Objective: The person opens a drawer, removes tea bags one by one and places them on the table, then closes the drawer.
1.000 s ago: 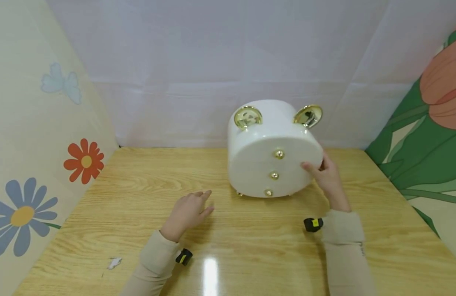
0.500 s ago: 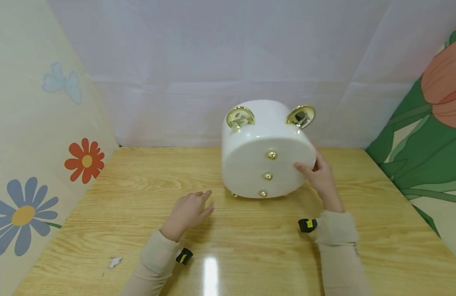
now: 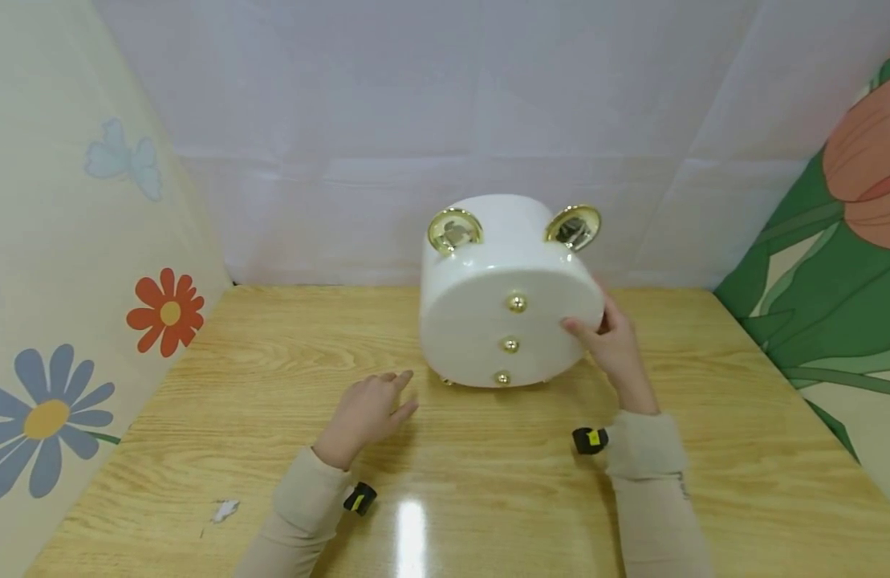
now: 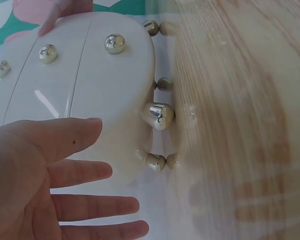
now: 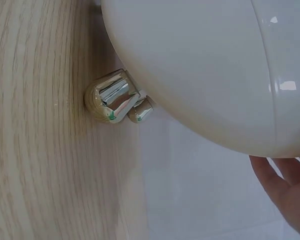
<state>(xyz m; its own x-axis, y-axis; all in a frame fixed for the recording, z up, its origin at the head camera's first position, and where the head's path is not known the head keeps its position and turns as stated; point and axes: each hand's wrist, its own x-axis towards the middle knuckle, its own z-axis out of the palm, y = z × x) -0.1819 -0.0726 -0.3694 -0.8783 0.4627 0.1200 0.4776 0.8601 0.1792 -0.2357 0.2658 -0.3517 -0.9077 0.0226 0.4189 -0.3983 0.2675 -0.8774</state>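
A rounded white drawer box (image 3: 469, 325) stands on the wooden table, with two gold ears on top and a column of gold knobs down its front. My right hand (image 3: 619, 352) grips its right side, thumb on the front face and fingers round the side, partly hidden. In the right wrist view, fingertips of the right hand (image 5: 287, 187) touch the white shell. My left hand (image 3: 365, 413) hovers left of the box, fingers spread and holding nothing. The left wrist view shows seams between the drawers and gold feet (image 4: 160, 116) under the box.
The wooden table (image 3: 307, 337) meets a pale cloth backdrop (image 3: 343, 120) close behind the box. Flower-painted panels stand at left and right. A small white torn patch (image 3: 225, 510) lies at the front left. Black wrist cameras sit by both cuffs.
The white drawer box has slid left across the table, and my right hand has moved along with it. My left hand has stayed in place.
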